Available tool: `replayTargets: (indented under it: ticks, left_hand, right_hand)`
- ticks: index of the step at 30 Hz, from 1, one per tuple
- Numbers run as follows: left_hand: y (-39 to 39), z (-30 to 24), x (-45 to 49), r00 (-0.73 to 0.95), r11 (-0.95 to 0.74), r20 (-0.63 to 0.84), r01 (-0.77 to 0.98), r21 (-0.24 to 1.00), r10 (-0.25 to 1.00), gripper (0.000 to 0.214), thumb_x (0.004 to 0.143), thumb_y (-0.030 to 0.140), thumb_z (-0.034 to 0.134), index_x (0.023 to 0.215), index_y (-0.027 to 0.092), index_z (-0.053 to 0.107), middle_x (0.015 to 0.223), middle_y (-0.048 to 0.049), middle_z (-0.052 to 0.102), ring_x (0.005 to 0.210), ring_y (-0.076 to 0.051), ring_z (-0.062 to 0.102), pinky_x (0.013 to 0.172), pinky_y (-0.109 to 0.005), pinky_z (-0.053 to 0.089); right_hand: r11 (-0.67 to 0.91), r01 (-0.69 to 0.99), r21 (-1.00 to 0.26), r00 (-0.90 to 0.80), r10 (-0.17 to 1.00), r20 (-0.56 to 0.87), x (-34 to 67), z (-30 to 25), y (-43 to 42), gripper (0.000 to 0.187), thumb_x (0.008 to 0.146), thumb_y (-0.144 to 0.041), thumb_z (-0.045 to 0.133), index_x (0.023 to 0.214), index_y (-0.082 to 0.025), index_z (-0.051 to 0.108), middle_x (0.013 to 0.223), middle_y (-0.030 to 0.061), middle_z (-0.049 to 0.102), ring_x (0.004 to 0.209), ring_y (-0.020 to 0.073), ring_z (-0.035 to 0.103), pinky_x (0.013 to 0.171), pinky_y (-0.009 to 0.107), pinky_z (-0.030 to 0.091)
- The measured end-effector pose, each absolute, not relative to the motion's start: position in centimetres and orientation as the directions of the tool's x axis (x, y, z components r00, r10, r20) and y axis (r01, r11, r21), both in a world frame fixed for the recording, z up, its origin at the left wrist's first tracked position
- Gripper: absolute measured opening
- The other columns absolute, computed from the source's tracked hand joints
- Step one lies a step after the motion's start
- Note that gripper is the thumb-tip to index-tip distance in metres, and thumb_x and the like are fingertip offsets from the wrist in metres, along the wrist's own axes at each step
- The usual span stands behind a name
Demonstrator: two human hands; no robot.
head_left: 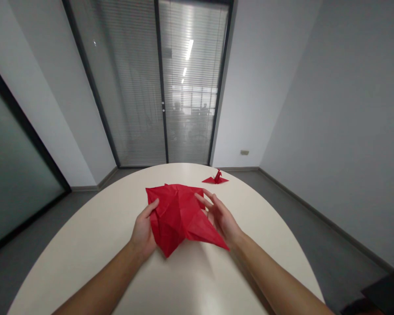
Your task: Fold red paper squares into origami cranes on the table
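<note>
A creased sheet of red origami paper [180, 210], partly folded with pointed corners, is held up above the table. My left hand [144, 229] grips its left side, thumb on top and the other fingers hidden beneath. At the right edge is my right hand [221, 216], its fingers somewhat apart and loosely around the paper, one lying over the face and others partly behind. One long point of the sheet reaches down toward my right wrist. Beyond the hands, a finished red paper crane [217, 178] with spread wings stands near the table's far edge.
The pale round table [95, 249] extends under both forearms. Behind it stand a glass partition with blinds [193, 122] and grey-white walls. A wall socket [244, 152] is low on the right. Something dark [387, 291] shows at the lower right corner.
</note>
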State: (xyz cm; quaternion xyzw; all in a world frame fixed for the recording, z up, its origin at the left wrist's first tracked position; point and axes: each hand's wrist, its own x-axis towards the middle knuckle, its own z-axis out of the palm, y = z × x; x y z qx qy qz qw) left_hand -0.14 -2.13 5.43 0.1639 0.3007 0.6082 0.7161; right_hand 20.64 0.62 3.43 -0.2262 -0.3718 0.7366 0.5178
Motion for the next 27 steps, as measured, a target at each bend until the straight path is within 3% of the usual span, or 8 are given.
replayTargets:
  ticks: [4, 7, 10, 16, 22, 27]
  left_hand:
    - [-1.9, 4.9, 0.1, 0.036, 0.116, -0.132, -0.733, 0.67, 0.991, 0.04, 0.093, 0.029, 0.061, 0.13, 0.016, 0.061, 0.113, -0.0133, 0.076, 0.105, -0.029, 0.073, 0.096, -0.043, 0.058]
    - [-1.7, 4.4, 0.2, -0.048, -0.025, -0.01, -0.679, 0.733, 0.999, 0.042, 0.091, 0.033, 0.067, 0.13, 0.019, 0.061, 0.117, -0.0117, 0.074, 0.108, -0.027, 0.071, 0.098, -0.04, 0.056]
    - [-1.4, 3.9, 0.2, -0.109, -0.074, 0.011, -0.596, 0.799, 0.994, 0.045, 0.086, 0.038, 0.073, 0.125, 0.018, 0.064, 0.114, -0.0114, 0.075, 0.107, -0.027, 0.071, 0.095, -0.038, 0.057]
    - [-1.1, 2.9, -0.4, -0.216, -0.073, -0.035, -0.471, 0.879, 0.976, 0.045, 0.082, 0.043, 0.076, 0.116, 0.016, 0.068, 0.102, -0.0114, 0.078, 0.1, -0.029, 0.073, 0.088, -0.039, 0.059]
    - [-1.8, 3.6, 0.2, -0.041, -0.026, 0.002, -0.588, 0.808, 0.999, 0.049, 0.081, 0.039, 0.078, 0.123, 0.019, 0.065, 0.109, -0.0116, 0.077, 0.105, -0.029, 0.072, 0.093, -0.041, 0.057]
    - [-1.6, 3.2, 0.0, 0.055, -0.008, 0.037, -0.449, 0.893, 0.998, 0.044, 0.076, 0.036, 0.082, 0.113, 0.015, 0.069, 0.107, -0.0131, 0.077, 0.096, -0.03, 0.073, 0.089, -0.042, 0.057]
  right_hand:
    - [-0.319, -0.54, -0.779, -0.516, 0.857, 0.007, 20.6, 3.3, -0.4, 0.067, 0.079, -0.033, 0.081, 0.136, -0.025, 0.046, 0.128, 0.0076, 0.067, 0.104, 0.0189, 0.07, 0.089, 0.032, 0.056]
    - [-0.297, -0.46, -0.837, -0.571, 0.82, 0.024, 20.7, 3.8, -0.8, 0.077, 0.068, -0.023, 0.088, 0.135, -0.019, 0.05, 0.113, 0.0081, 0.074, 0.096, 0.0205, 0.073, 0.088, 0.033, 0.057]
    - [-0.188, -0.445, -0.876, -0.477, 0.877, 0.054, 21.0, 4.3, -0.5, 0.068, 0.069, -0.023, 0.087, 0.129, -0.017, 0.057, 0.106, 0.0074, 0.076, 0.092, 0.0213, 0.074, 0.086, 0.034, 0.057]
    - [-0.065, -0.438, -0.897, -0.344, 0.934, 0.1, 21.9, 4.2, 0.7, 0.056, 0.071, -0.028, 0.085, 0.123, -0.02, 0.063, 0.113, 0.0078, 0.075, 0.092, 0.0208, 0.074, 0.079, 0.03, 0.059]
    - [-0.025, -0.446, -0.895, -0.287, 0.951, 0.117, 21.6, 3.6, 0.9, 0.039, 0.077, -0.035, 0.081, 0.109, -0.019, 0.067, 0.099, 0.0069, 0.077, 0.082, 0.0199, 0.073, 0.073, 0.03, 0.059]
    - [-0.042, -0.428, -0.903, -0.284, 0.955, 0.09, 22.3, 4.2, 1.0, 0.048, 0.072, -0.032, 0.084, 0.114, -0.021, 0.064, 0.099, 0.0058, 0.077, 0.076, 0.0193, 0.073, 0.067, 0.03, 0.058]
